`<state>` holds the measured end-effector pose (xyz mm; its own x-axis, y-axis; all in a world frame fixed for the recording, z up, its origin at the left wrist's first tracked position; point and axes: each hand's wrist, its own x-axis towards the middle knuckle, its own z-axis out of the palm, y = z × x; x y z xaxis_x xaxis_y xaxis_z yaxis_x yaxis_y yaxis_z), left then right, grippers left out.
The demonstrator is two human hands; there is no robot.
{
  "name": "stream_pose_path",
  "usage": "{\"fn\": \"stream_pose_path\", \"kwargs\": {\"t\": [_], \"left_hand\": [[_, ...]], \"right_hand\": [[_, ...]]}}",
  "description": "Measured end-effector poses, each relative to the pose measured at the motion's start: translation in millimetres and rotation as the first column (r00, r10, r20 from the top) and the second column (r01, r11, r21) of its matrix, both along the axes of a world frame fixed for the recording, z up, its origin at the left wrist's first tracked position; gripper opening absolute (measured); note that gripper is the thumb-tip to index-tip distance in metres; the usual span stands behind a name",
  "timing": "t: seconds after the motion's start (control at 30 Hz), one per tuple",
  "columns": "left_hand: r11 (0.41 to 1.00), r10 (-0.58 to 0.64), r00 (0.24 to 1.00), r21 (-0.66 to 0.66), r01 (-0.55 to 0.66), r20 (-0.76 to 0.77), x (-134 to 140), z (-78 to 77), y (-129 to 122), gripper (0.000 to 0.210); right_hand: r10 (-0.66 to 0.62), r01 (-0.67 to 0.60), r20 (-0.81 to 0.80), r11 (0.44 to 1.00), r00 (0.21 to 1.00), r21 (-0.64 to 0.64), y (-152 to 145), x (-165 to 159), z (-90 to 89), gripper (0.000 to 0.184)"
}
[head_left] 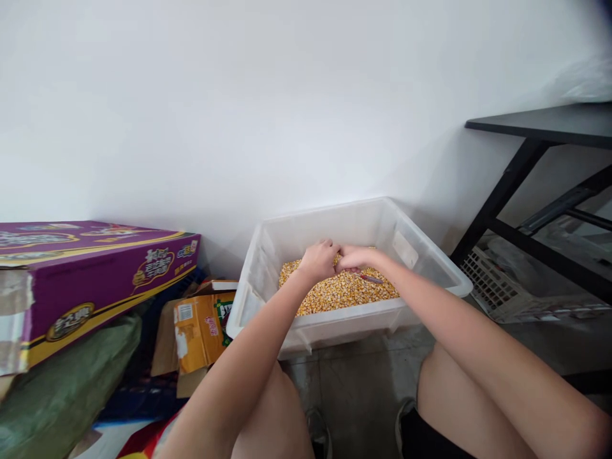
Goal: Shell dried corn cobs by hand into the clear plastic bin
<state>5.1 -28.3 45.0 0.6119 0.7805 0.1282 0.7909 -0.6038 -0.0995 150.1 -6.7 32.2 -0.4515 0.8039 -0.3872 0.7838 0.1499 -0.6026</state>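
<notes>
1. Fingers of the left hand [321, 260] and right hand [356, 257] were curled and met, hand against hand; could not tell whether they were clamped on anything. Yellow showed in the small gap between.
2. Slim red-and-grey item [371, 279] lay just on the near-right side of the right hand, the nearer of the two. Long axis ran mostly left-right, right end slightly toward the near edge. Held or resting: unclear.
3. Loose corn kernels [335, 296] lay directly below both hands, banked against the tub's near wall, short of its far corners.
4. Translucent tub [354, 313] stood on the floor [335, 379], pale label [405, 248] on its right wall.
5. Beyond the tub's left edge: torn orange carton [203, 325], purple carton [115, 280]; contents hidden. Beyond the right edge: slotted crate [492, 287], contents indistinct.
</notes>
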Motion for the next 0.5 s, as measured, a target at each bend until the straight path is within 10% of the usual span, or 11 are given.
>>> {"fn": "stream_pose_path", "kwargs": {"t": [0.17, 0.5], "left_hand": [[0.911, 0.024, 0.994, -0.412, 0.023, 0.109, -19.4, -16.9, 14.0, 0.067], [0.982, 0.09, 0.99, -0.172, -0.071, 0.104, -21.5, -14.8, 20.1, 0.038]], "right_hand": [[0.039, -0.117, 0.245, 0.942, 0.969, 0.314, 0.4, -4.6, -4.0, 0.025], [0.029, -0.02, -0.096, 0.995, 0.995, 0.093, 3.5, 3.9, -0.7, 0.053]]}}
